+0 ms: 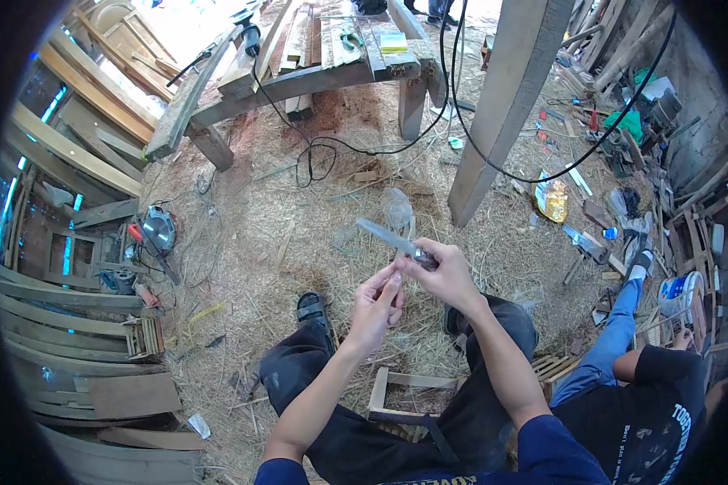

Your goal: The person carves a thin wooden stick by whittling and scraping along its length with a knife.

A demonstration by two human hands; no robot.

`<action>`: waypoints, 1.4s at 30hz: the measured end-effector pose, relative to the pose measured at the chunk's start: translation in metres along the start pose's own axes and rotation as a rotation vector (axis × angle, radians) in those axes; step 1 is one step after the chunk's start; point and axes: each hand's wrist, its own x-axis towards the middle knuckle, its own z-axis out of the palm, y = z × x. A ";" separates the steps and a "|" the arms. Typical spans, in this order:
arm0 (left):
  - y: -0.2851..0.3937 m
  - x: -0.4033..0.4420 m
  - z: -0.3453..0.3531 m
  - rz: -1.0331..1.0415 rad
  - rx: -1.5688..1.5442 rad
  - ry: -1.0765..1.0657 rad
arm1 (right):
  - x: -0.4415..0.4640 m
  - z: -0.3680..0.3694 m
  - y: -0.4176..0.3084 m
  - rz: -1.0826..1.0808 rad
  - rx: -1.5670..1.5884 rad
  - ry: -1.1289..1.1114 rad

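The right hand (pixel 445 275) has its fingers wrapped tightly around the dark handle of a knife (pixel 387 236), which is held above the floor (pixel 259 242), to the left of the wooden post (pixel 505 113) and nearer the wearer than its foot; the pale blade points away from the post. The left hand (pixel 374 311), farther left of the post, has its thumb and fingers bent together just beside the right hand; whether they pinch something thin, I cannot tell.

Left of the post's foot is a clear plastic bag (pixel 396 207). Beyond it, left of the post's upper part, the table (pixel 299 85) bears boards and a yellow item (pixel 393 42). A circular saw (pixel 159 229) lies well left of the post. Right of the post's foot lies 1 yellow packet (pixel 552 200); 1 other person (pixel 647 420) is right of the post, nearer the wearer.
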 end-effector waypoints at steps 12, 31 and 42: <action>0.003 -0.013 -0.015 -0.176 -0.205 -0.149 | -0.010 -0.015 0.016 -0.542 -0.378 -0.008; 0.021 -0.026 -0.036 -0.239 -0.324 -0.113 | 0.003 0.014 0.008 -0.566 -0.355 -0.031; 0.022 -0.018 -0.022 -0.066 -0.172 -0.025 | -0.004 -0.006 0.027 -0.306 -0.403 0.129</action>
